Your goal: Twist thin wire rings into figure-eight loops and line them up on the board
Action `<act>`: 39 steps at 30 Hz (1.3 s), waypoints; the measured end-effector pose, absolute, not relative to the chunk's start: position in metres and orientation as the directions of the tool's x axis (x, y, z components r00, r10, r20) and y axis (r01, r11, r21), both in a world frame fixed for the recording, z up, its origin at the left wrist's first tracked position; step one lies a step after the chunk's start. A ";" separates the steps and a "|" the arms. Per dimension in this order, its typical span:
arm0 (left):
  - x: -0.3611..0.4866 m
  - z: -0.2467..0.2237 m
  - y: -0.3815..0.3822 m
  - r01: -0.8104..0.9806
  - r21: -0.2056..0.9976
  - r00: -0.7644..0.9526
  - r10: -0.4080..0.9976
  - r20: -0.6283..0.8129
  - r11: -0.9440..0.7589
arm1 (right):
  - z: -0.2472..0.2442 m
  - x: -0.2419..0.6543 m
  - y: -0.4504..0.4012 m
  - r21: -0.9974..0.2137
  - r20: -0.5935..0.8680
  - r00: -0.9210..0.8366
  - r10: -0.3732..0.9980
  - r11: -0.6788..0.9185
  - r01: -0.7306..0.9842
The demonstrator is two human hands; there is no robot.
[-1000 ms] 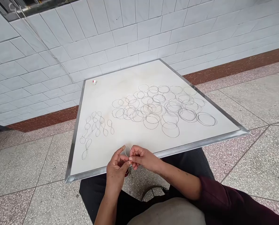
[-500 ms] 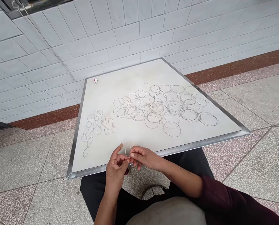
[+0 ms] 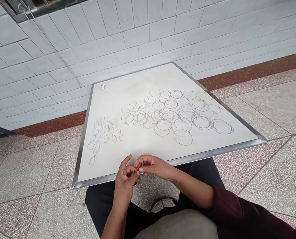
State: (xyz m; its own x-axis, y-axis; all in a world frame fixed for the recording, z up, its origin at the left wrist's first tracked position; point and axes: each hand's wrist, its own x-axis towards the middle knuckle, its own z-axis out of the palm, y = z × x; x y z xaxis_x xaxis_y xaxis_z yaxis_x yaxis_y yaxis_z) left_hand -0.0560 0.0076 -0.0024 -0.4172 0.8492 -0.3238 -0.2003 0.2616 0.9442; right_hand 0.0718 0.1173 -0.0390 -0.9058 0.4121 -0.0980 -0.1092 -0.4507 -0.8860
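Both my hands pinch one thin wire loop (image 3: 139, 157) just over the table's near edge. My left hand (image 3: 125, 181) grips it between thumb and fingers, with the index finger raised. From the other side my right hand (image 3: 151, 166) holds it at the fingertips, which touch those of the left. A small round part of the loop stands up between them; the rest is hidden by fingers. Left on the table lie several twisted figure-eight wire loops (image 3: 94, 155). Many plain wire rings (image 3: 183, 137) overlap across the middle and right.
The white table (image 3: 128, 149) has a metal rim (image 3: 219, 151). A small red and white object (image 3: 103, 86) sits near its far left corner. Behind rises a tiled wall (image 3: 138, 36). My knees are under the near edge, above a speckled floor (image 3: 50, 212).
The loop's upright part has turned and shifted slightly right between my fingers. Both hands keep their pinch, and the whole view has shifted a little.
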 end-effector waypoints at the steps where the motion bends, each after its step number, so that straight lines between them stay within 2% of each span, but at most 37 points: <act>1: -0.056 -0.004 0.008 -0.221 0.939 -0.407 0.850 -0.335 0.264 | -0.040 0.072 0.117 -0.885 -0.088 -0.907 0.412 -0.450 -0.119; 6: -0.058 -0.010 0.008 -0.305 0.908 -0.372 0.842 -0.390 0.287 | -0.046 0.071 0.116 -0.880 -0.053 -0.908 0.416 -0.448 -0.154; 10: -0.058 -0.011 0.010 -0.441 0.841 -0.350 0.802 -0.484 0.315 | -0.046 0.071 0.114 -0.880 -0.027 -0.907 0.420 -0.440 -0.178; 13: -0.057 -0.011 0.011 -0.491 0.818 -0.351 0.791 -0.501 0.300 | -0.044 0.070 0.114 -0.863 -0.052 -0.899 0.436 -0.472 -0.180; 20: -0.054 -0.009 0.009 -0.368 0.902 -0.395 0.840 -0.372 0.227 | -0.040 0.070 0.113 -0.840 -0.109 -0.892 0.438 -0.521 -0.153; 24: -0.053 -0.005 0.007 -0.368 0.902 -0.392 0.842 -0.371 0.226 | -0.037 0.070 0.112 -0.834 -0.094 -0.911 0.401 -0.531 -0.148; 29: -0.053 -0.007 0.008 -0.484 0.847 -0.384 0.816 -0.432 0.221 | -0.036 0.070 0.111 -0.833 -0.089 -0.914 0.397 -0.532 -0.150; 36: -0.056 -0.021 0.008 -0.664 0.721 -0.335 0.781 -0.527 0.201 | -0.044 0.065 0.101 -0.815 -0.082 -0.856 0.511 -0.528 -0.237; 39: -0.057 -0.020 0.007 -0.673 0.713 -0.335 0.780 -0.529 0.194 | -0.043 0.063 0.099 -0.825 -0.095 -0.841 0.533 -0.515 -0.233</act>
